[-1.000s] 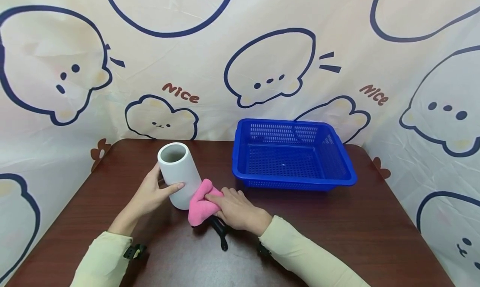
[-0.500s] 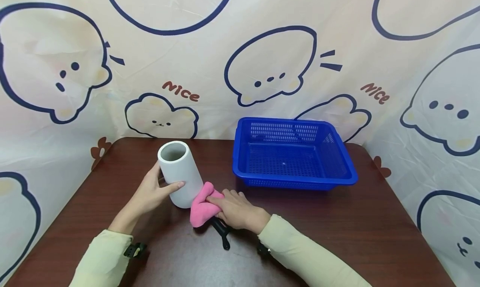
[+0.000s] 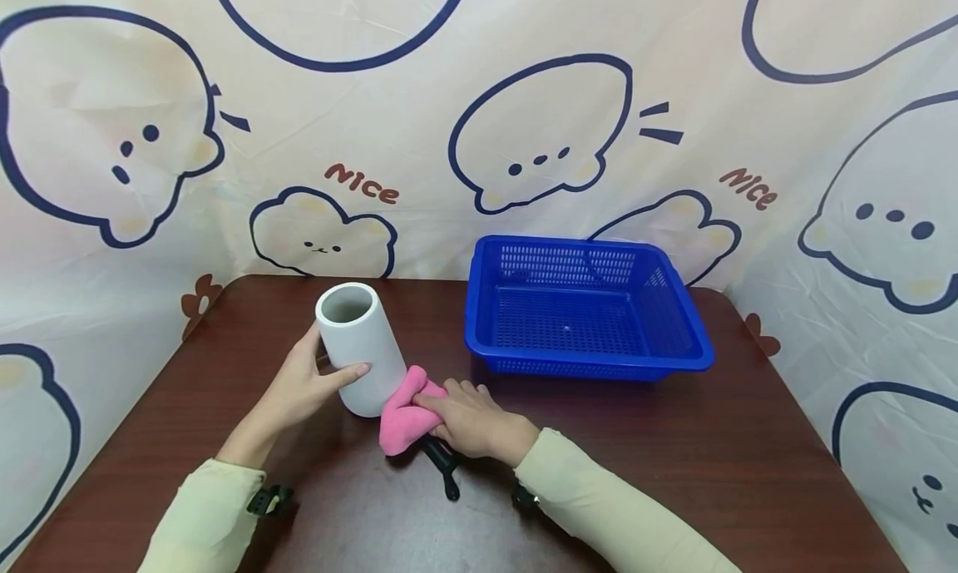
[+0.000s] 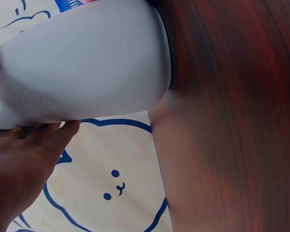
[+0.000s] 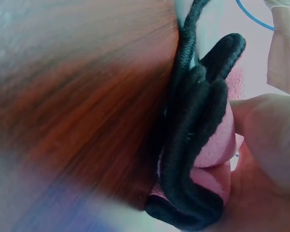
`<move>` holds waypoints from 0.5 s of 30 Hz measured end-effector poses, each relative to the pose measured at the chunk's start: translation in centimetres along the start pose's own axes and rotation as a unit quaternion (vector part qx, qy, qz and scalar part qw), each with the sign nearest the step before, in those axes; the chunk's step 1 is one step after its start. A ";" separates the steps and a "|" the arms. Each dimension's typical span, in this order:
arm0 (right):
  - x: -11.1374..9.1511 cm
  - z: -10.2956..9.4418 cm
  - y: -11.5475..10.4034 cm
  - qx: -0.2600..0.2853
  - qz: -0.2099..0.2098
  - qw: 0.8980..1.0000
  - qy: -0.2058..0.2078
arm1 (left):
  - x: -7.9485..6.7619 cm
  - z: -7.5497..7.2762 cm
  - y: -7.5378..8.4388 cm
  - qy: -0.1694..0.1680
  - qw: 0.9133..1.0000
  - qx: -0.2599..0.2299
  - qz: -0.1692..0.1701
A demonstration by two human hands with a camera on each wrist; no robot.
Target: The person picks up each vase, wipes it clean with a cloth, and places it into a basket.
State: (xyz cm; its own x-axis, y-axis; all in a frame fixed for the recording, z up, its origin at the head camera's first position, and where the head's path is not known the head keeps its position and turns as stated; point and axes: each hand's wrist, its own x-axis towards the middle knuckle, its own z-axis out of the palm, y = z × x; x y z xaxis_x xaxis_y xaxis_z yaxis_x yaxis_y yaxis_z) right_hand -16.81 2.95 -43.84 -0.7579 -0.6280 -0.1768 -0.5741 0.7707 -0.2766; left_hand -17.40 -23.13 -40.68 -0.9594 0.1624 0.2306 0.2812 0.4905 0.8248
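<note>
A white ceramic-looking vase [image 3: 362, 348] with a round open mouth stands on the table, leaning slightly to the left in the head view. My left hand [image 3: 299, 386] grips its left side, thumb across the front and the other fingers behind. In the left wrist view, the vase [image 4: 87, 63] fills the top left, with the left hand [image 4: 24, 169] under it. A pink cloth [image 3: 404, 419] with black edging is bunched in my right hand [image 3: 475, 419], against the vase's lower right side. The right wrist view shows folded black edging [image 5: 183, 140] near the right hand [image 5: 270, 145].
A blue perforated plastic basket [image 3: 565, 323] sits toward the back right of the dark brown wooden table [image 3: 674, 465]. A cloth backdrop [image 3: 419, 132] with cartoon drawings hangs behind and along both sides. Dark bands [image 3: 269, 500] are worn near the cuffs.
The pink cloth has shifted slightly down and to the right along the vase's lower side since a second ago. The left hand and the vase hold nearly the same position.
</note>
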 end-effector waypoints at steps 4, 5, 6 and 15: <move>0.0 0.0 0.1 0.002 0.001 1.000 0.003 | 0.0 0.0 0.0 0.000 1.000 -0.001 0.001; 0.0 0.0 0.1 0.002 0.000 1.000 0.004 | 0.1 0.0 0.0 0.000 1.000 0.000 0.001; 0.0 0.0 0.1 0.000 -0.001 1.000 0.005 | 0.1 0.0 0.0 0.000 1.000 0.000 0.001; -0.2 0.0 0.4 -0.025 -0.030 0.999 0.025 | 0.0 0.0 0.0 0.002 1.000 0.005 0.003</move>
State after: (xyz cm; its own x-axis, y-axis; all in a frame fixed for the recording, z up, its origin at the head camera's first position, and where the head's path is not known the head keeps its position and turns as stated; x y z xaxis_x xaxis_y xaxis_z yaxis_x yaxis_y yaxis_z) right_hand -16.86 3.36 -43.93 -0.7357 -0.6678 -0.1132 -0.6324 0.7371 -0.2383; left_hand -17.40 -23.14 -40.71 -0.9580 0.1617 0.2368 0.2864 0.4979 0.8186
